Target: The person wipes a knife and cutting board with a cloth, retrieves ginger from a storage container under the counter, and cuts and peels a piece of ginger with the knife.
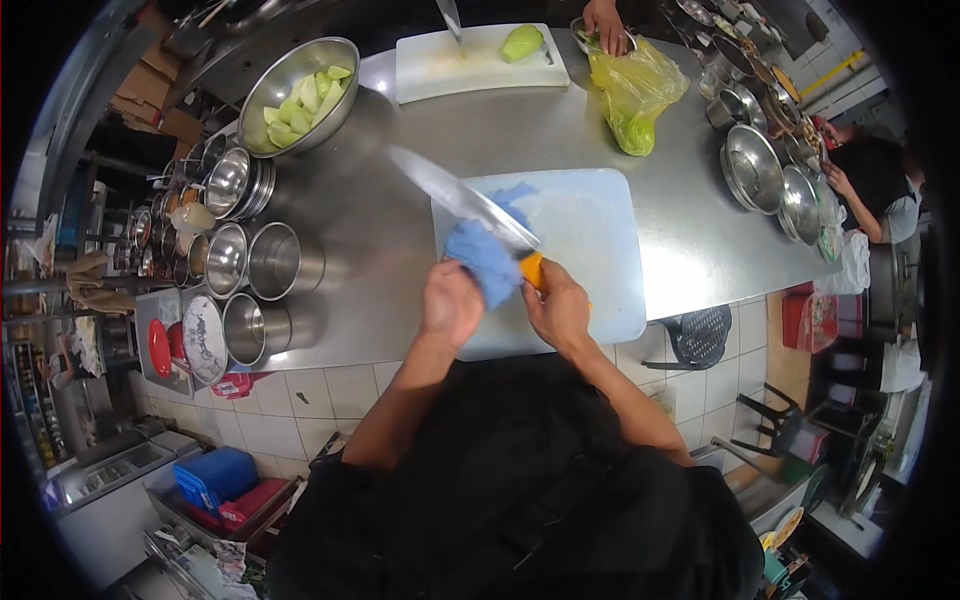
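Because the head view looks from above, it shows well the right hand, which is curled around the orange handle of a large knife, perhaps to make the blade steady; its tip points toward the far left part of the counter. The left hand pinches a blue cloth beside the blade near the handle, with the fingertips hidden; maybe the folds protect the skin from the edge. Some blue shows also beyond the blade, and I cannot tell whether it belongs to the same cloth. Both are above a pale cutting board, placed at the counter's near edge, probably for easy reach. At the far edge, a white board carries a green vegetable, and another person's hand is just beside a yellow bag. Toward the far left corner stands a steel bowl with green pieces, its high wall seemingly useful to contain them.
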A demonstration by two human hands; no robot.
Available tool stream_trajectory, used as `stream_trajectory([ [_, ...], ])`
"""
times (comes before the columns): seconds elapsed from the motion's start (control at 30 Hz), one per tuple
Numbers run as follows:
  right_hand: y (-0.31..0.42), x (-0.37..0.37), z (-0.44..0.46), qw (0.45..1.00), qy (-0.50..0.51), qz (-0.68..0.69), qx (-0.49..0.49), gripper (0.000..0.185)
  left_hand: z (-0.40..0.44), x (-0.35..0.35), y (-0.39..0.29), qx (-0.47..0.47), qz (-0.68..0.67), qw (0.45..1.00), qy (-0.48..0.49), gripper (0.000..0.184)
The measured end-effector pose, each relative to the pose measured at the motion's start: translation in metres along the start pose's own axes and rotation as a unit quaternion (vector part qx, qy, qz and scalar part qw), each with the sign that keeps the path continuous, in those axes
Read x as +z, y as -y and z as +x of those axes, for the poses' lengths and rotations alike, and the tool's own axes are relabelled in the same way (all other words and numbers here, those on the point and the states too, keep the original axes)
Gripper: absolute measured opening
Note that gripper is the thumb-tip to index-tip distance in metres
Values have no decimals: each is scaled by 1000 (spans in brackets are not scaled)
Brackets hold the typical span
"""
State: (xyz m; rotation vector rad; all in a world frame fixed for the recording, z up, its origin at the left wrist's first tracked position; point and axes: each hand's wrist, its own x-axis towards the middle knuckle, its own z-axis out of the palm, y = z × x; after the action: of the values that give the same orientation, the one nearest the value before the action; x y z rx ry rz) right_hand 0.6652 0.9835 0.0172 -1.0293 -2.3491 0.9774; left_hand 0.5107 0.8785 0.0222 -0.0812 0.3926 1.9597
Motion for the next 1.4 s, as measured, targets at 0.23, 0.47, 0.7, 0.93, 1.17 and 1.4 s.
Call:
stream_trajectory([
  [0.23,1,-4,2,999,26,-26,-37,38,26,11,52,107,281,947,-113,58],
  [0.47,11,-23,-5,995,86,-30,-49,38,35,24,39,200,256,923,-206,35],
  [0.7,-8,-32,-23,994,105,-27,-19,38,43,7,-35,332,220,881,-255,24],
  [0.93,-33,-48,-46,994,105,-26,-14,34,26,-53,-115,325,443,755,-359,22],
  [1.17,-30,-58,-52,998,40,49,3,34,-1,20,-73,228,617,714,-240,34],
  [1.4,-26,-60,-48,998,-26,38,-34,32,29,78,-19,251,453,838,-172,20],
])
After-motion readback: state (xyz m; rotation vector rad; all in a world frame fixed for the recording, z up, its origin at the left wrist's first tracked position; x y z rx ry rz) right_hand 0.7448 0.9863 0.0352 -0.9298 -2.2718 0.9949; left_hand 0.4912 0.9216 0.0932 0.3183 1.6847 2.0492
